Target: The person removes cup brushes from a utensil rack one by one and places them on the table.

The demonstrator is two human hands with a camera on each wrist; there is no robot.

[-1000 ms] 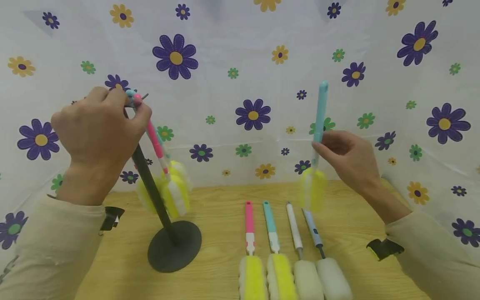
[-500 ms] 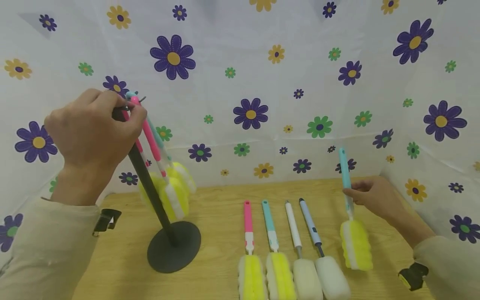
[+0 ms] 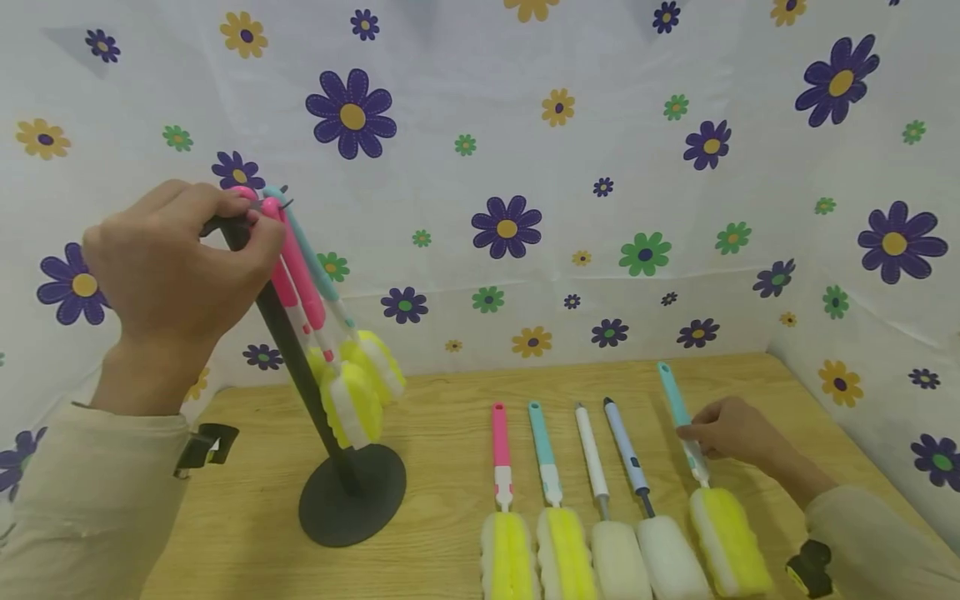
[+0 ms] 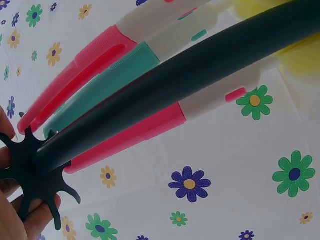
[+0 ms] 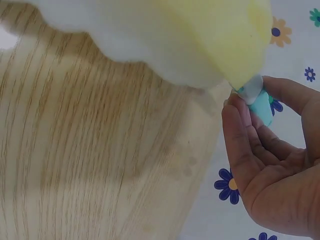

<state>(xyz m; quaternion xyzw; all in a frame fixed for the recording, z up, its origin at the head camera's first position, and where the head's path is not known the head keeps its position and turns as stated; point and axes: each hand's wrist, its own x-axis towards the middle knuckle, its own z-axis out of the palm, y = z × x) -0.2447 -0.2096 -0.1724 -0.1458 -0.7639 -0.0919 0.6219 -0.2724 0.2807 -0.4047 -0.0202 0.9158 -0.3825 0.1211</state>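
My left hand [image 3: 180, 258] grips the hooked top of a black stand [image 3: 300, 358]. In the left wrist view, the fingers [image 4: 42, 220] lie around the black hooked top [image 4: 37, 165]. Two pink-handled sponge brushes [image 3: 351, 404] and a teal-handled one [image 3: 315, 258] hang from the hooks, their yellow and white heads down. On the right, my right hand [image 3: 738, 433] pinches the handle of another teal-handled sponge brush [image 3: 727, 542] between thumb and fingers. That brush's head is low at the table; the right wrist view shows its yellow and white sponge [image 5: 190, 45] close up.
A row of sponge brushes lies on the wooden table [image 3: 442, 467]: a pink-handled one [image 3: 501, 442], a teal-handled one [image 3: 543, 442], a white-handled one [image 3: 591, 450] and a light blue one [image 3: 626, 446]. The stand's round base [image 3: 352, 500] is left of them. Flowered cloth [image 3: 450, 83] backs the table.
My right hand has carried the teal-handled brush down and to the right, beside the row. My left hand has turned the stand's top, and the hanging brushes have swung round to the right.
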